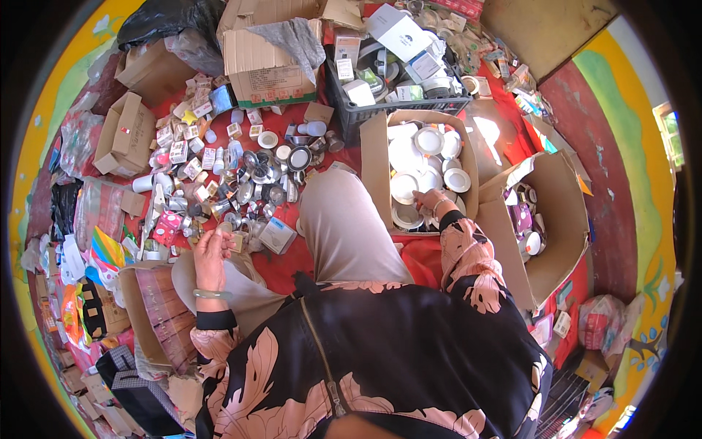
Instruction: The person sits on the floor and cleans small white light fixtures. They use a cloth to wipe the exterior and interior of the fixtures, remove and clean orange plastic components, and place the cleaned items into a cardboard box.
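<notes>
My left hand [212, 254] is raised over my left thigh, with its fingers closed round a small pale box [236, 242]. Under and beyond it spreads a loose heap of round metal light fittings [252, 175] and small boxes. My right hand [433, 200] reaches over the near side of a cardboard box [374, 157] filled with white round lights [430, 140]. Its bent fingers press together among the nearest lights, close to a round light [406, 215]. What they grip, if anything, is hidden.
A black crate [409, 104] crammed with packages and lamps stands at the back. Another open carton [559, 241] with a few items sits on the right. More cartons, including one at the left [126, 135], and plastic bags surround me on red cloth.
</notes>
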The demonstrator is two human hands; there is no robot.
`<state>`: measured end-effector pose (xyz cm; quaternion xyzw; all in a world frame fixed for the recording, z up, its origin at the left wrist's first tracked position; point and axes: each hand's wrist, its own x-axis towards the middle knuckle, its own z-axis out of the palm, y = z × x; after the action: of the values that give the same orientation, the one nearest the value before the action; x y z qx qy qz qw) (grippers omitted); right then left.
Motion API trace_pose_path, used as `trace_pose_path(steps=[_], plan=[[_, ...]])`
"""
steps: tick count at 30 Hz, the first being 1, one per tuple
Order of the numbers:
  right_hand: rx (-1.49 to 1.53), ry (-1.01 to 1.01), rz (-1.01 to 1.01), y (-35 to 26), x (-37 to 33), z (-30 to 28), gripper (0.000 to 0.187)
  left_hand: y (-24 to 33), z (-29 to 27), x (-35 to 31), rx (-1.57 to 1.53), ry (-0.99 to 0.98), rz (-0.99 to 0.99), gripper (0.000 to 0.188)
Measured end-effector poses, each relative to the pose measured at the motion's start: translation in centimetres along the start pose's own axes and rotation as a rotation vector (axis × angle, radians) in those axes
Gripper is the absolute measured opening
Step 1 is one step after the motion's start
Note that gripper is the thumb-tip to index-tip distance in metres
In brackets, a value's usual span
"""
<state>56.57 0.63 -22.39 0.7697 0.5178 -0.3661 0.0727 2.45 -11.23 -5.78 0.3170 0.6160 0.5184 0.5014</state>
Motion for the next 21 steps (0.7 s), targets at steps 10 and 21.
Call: trace_pose_path(steps=[10, 21], plan=[[-0.41, 0.269, -0.14, -8.1, -6.4, -1.0, 0.104, -0.5, -1.0, -0.9, 0.028, 0.023, 0.003, 0.021], [-0.359, 0.25, -0.165, -9.2, -5.2, 1.0, 0.101, -0.4, -2.2, -1.9, 0.093, 0.06, 0.006, 0.019]])
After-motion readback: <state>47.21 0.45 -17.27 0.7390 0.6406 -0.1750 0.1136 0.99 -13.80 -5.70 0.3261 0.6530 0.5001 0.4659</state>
